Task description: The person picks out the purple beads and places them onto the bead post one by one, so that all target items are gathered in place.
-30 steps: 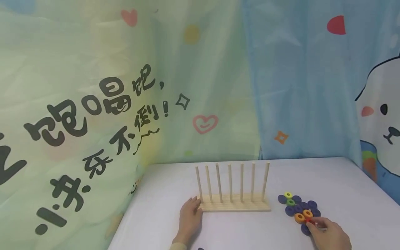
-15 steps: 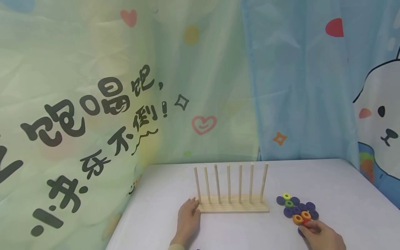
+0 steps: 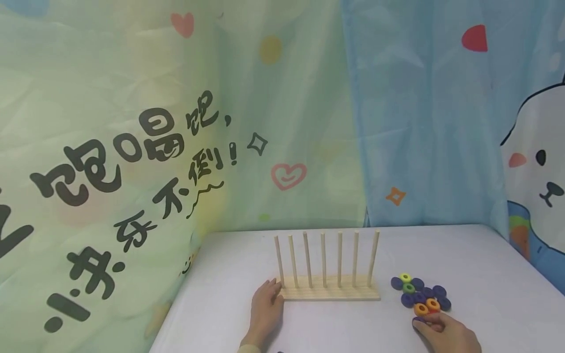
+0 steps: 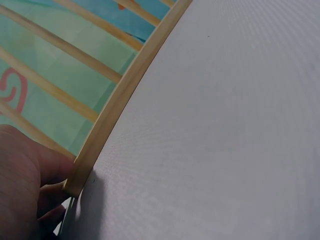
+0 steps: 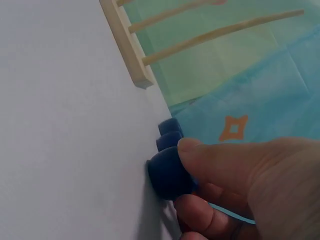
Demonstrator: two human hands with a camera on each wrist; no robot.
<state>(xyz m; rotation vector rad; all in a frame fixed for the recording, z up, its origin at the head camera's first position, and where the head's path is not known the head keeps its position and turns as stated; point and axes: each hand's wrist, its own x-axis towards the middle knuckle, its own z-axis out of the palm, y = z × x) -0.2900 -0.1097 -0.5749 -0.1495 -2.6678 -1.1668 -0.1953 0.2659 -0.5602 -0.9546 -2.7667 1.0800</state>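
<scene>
A wooden peg stand (image 3: 331, 294) with a row of upright pegs stands on the white table. My left hand (image 3: 267, 309) grips the left end of its base. In the left wrist view, the thumb (image 4: 55, 167) lies against the base's end and the other fingers curl beneath. Off to the right, my right hand (image 3: 450, 333) pinches a dark blue ring (image 5: 169, 175) between thumb and fingers, close to the tabletop. Just beyond those fingers lie two orange rings (image 3: 421, 309) and a partly hidden red ring (image 3: 434, 312).
Several dark blue rings (image 3: 407, 300) cluster right of the stand, along with a green ring (image 3: 408, 288) and a yellow ring (image 3: 405, 278). A printed curtain (image 3: 309, 122) hangs behind the table (image 3: 212, 284). A small dark thing shows at the bottom edge.
My right hand has shifted left from beside the red ring, and the dark blue ring at its fingertips has moved left too. The left hand stays on the stand.
</scene>
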